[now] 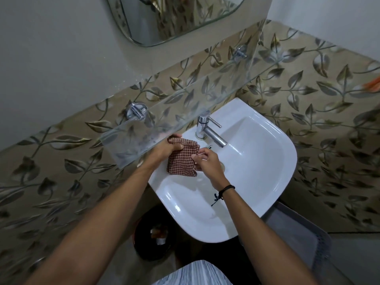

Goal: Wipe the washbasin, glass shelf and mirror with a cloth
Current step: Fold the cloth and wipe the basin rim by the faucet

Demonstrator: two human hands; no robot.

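A brown checked cloth (pixel 181 161) hangs folded over the left rim of the white washbasin (pixel 257 161). My left hand (pixel 167 148) grips its top edge, partly under the glass shelf (pixel 185 99). My right hand (pixel 206 161) pinches the cloth's right edge just in front of the chrome tap (pixel 207 130). The glass shelf runs along the wall above the basin, with drops and smears near its left end. The mirror (pixel 174 17) hangs on the wall at the top of the view.
Two chrome brackets (pixel 136 112) (pixel 239 52) hold the shelf against leaf-patterned tiles. Below the basin stands a dark bin (pixel 153 237) with scraps inside. A grey mat (pixel 300 233) lies on the floor to the right. An orange object (pixel 373 84) shows at the right edge.
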